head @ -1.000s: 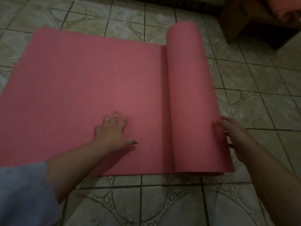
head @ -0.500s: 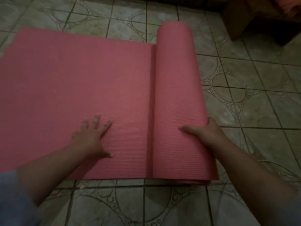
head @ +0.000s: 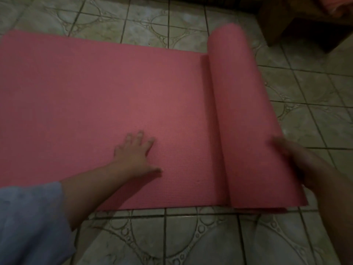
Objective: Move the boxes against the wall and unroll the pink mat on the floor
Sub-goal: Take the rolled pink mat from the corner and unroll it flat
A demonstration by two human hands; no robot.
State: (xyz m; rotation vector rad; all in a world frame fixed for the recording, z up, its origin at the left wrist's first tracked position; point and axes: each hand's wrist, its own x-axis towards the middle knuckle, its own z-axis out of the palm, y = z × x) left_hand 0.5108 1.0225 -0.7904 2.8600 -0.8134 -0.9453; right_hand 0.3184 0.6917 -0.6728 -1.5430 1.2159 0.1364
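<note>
Step in hand: unrolling the pink mat; no boxes show in this view, so that half of the task cannot be judged from here.
Mat: most of it lies flat on the tiled floor, stretching to the left; the part not yet unrolled is a roll at its right end, lying front to back.
Left hand: fingers straight and spread, palm down on the flat part near the front edge, pinning it; it grips nothing.
Right hand: blurred, at the right side of the roll near its front end, touching it; whether the fingers curl round the roll cannot be told.
Nearby: dark wooden furniture stands on the floor beyond the roll, to the right.
Next move calls for: probably pushing the roll further right while the left hand keeps the flat part from sliding, keeping it square so that the edges stay straight.
</note>
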